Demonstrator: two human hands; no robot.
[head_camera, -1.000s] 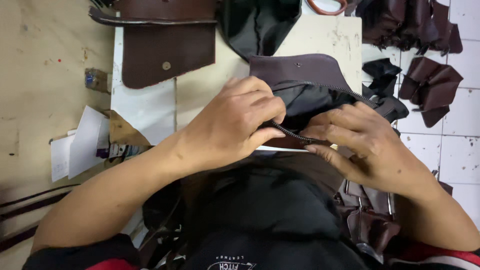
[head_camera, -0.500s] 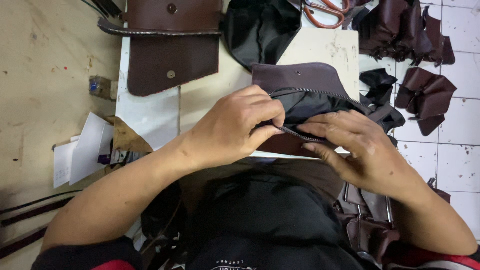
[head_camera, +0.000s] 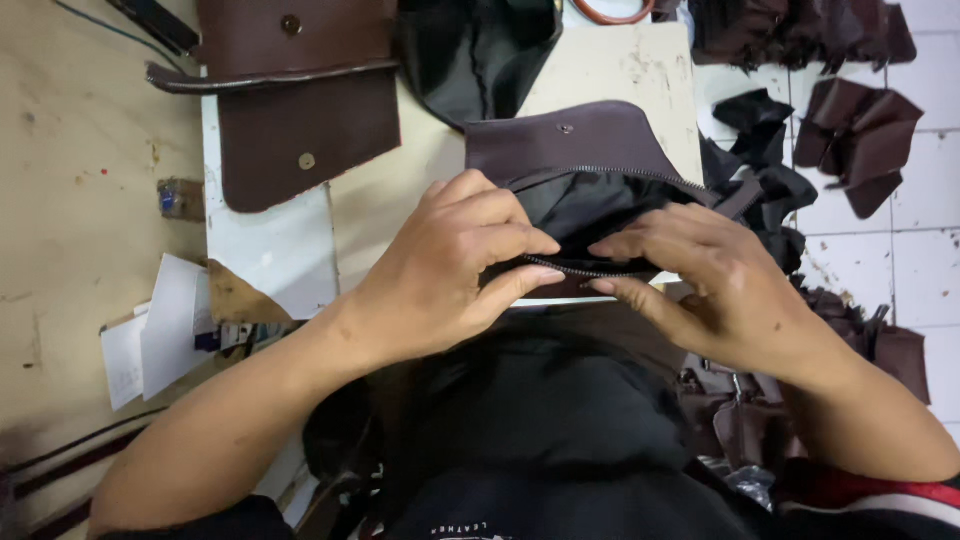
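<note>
Left hand: our left hand (head_camera: 455, 265) comes in from 7 o'clock, knuckles up, fingers curled, thumb and forefinger pinching the near edge of the zipper (head_camera: 575, 268).
Right hand: our right hand (head_camera: 710, 285) enters from 4 o'clock, fingers spread flat and pointing to 9 o'clock, pressing and gripping the same zipper edge, fingertips almost meeting the left's.
Pouch: a dark brown leather pouch (head_camera: 575, 140) sits at centre on the white worktable (head_camera: 640, 70), mouth open, black lining (head_camera: 590, 200) showing between the zipper's two rows.
Flap piece: a brown leather flap with snap (head_camera: 305, 120) lies at 11 o'clock.
Papers: white sheets (head_camera: 160, 330) lie at 9 o'clock on the tan floor, a small blue-marked block (head_camera: 180, 198) just above them.
Offcuts: dark leather pieces (head_camera: 860, 135) lie at 2 o'clock on white tiles.
</note>
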